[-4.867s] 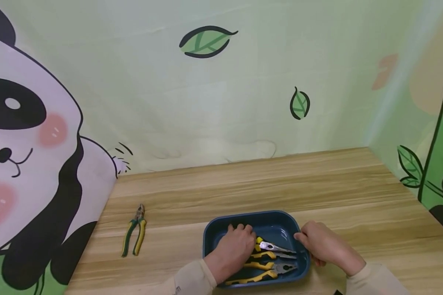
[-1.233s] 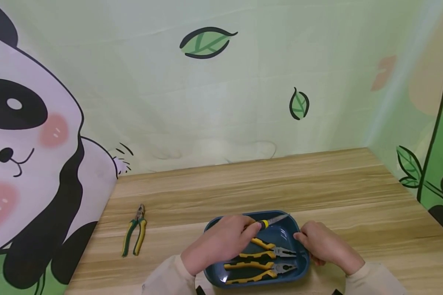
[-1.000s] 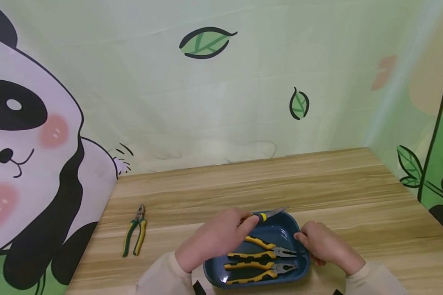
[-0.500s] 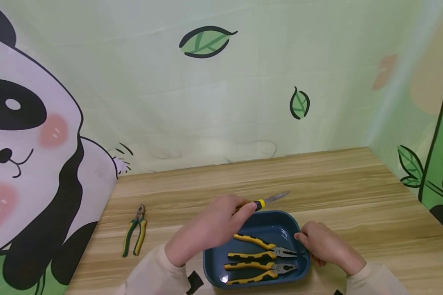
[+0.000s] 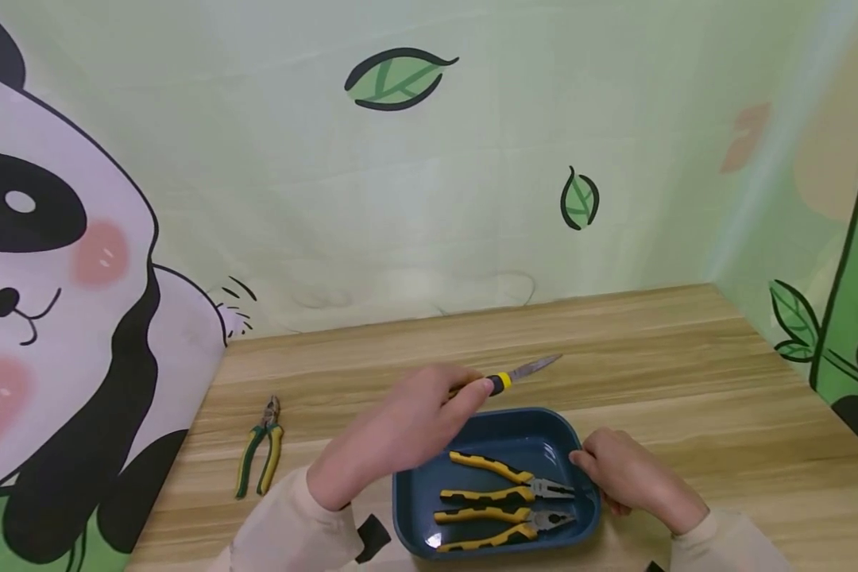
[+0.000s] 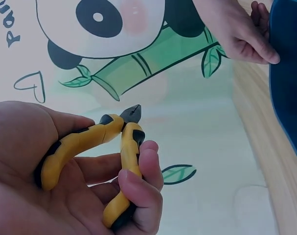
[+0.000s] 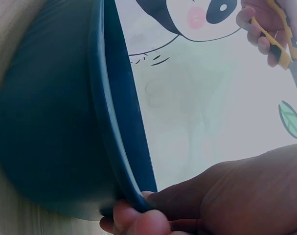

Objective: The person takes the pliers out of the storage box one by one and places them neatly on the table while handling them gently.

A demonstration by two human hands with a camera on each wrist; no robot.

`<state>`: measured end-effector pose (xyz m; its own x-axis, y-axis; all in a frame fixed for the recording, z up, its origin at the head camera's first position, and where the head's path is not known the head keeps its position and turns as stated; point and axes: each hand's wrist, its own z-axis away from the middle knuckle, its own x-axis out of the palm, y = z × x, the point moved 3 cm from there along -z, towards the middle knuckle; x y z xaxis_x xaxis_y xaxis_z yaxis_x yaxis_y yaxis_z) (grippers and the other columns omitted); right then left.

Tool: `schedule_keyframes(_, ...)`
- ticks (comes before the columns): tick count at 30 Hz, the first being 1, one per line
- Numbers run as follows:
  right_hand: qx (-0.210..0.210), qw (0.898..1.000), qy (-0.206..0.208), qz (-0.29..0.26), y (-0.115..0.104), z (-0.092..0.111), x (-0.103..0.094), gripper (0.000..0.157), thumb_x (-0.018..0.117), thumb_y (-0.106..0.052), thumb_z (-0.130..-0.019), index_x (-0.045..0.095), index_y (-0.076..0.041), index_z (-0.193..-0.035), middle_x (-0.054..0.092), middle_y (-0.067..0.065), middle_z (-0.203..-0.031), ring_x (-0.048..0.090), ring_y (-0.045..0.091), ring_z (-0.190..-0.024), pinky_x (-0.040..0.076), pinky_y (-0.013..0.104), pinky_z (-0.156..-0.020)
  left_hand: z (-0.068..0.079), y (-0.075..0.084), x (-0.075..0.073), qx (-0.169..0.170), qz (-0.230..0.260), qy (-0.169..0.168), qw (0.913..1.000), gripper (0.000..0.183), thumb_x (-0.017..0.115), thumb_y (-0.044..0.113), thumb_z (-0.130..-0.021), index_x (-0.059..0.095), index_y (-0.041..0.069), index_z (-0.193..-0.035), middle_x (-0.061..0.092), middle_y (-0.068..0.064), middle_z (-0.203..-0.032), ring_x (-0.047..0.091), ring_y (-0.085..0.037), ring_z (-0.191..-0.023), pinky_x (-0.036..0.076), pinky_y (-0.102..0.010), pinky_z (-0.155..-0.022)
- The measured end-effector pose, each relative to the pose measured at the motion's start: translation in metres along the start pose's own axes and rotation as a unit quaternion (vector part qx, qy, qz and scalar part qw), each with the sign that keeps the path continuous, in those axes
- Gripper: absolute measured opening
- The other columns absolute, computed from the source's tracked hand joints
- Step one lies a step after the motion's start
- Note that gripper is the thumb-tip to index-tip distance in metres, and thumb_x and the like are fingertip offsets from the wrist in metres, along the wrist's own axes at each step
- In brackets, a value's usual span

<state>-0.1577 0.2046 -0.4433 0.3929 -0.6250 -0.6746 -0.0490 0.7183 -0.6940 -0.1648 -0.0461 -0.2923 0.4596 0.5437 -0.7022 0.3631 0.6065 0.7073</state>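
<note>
My left hand point(image 5: 400, 413) grips a pair of long-nose pliers point(image 5: 532, 368), raised above the far edge of the tray with the tapered nose pointing right. In the left wrist view, the yellow-and-black handles of these pliers point(image 6: 87, 142) stand spread, with fingers curled round one of them. Thumb and fingers of my right hand point(image 5: 636, 477) pinch the right rim of a deep blue rectangular tray point(image 5: 400, 508). Inside it lie two more yellow-and-black pliers, one with a narrower nose point(image 5: 552, 488) and, nearer me, broad-nosed combination pliers point(image 5: 550, 520).
Pliers with green-and-yellow handles point(image 5: 260, 449) lie by themselves on the wooden table point(image 5: 343, 373), left of the tray. A printed backdrop point(image 5: 472, 159) with a panda and leaves rises behind the table and along its sides.
My left hand has taken the long-nose pliers out of the tray and lifted them up and away past its far rim. My right hand keeps its hold on the rim.
</note>
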Motion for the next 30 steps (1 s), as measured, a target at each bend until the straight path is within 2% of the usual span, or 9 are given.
schedule_keyframes(9,-0.008,1.0,0.001,0.001,-0.002,0.001,-0.001,0.039,0.054,-0.01,-0.107,0.06,-0.006,-0.068,0.049,-0.002,-0.043,0.043,0.008,-0.032,0.042,0.028,-0.038,0.003,0.01,-0.014,0.004,-0.019,0.022,0.9996,0.032,0.047,0.033,-0.111,0.07,0.013,-0.1,0.039,0.002,-0.061,0.033,-0.014,-0.049,0.032,-0.029,-0.05)
schedule_keyframes(19,-0.005,1.0,0.002,0.004,-0.001,0.001,0.0,0.039,0.054,-0.01,-0.106,0.06,-0.006,-0.069,0.049,-0.002,-0.043,0.043,0.008,-0.032,0.041,0.026,-0.038,0.006,0.019,-0.025,0.007,-0.029,0.052,0.9982,0.029,0.051,0.032,-0.11,0.069,0.014,-0.095,0.04,0.001,-0.062,0.035,-0.014,-0.05,0.031,-0.029,-0.049)
schedule_keyframes(26,-0.005,1.0,-0.002,0.004,-0.001,0.0,0.0,0.039,0.053,-0.01,-0.107,0.06,-0.006,-0.069,0.049,-0.002,-0.042,0.043,0.007,-0.032,0.041,0.026,-0.038,0.009,0.021,-0.024,0.004,-0.071,0.099,0.9925,0.025,0.056,0.033,-0.108,0.071,0.013,-0.105,0.052,-0.005,-0.079,0.047,-0.02,-0.061,0.038,-0.031,-0.051)
schedule_keyframes(30,-0.003,1.0,0.0,0.004,-0.002,0.001,0.0,0.039,0.053,-0.01,-0.107,0.06,-0.005,-0.069,0.049,-0.002,-0.042,0.043,0.007,-0.032,0.042,0.027,-0.038,0.009,0.02,-0.022,0.005,-0.097,0.126,0.9872,0.026,0.059,0.034,-0.107,0.072,0.012,-0.112,0.053,-0.003,-0.083,0.05,-0.019,-0.064,0.041,-0.031,-0.053)
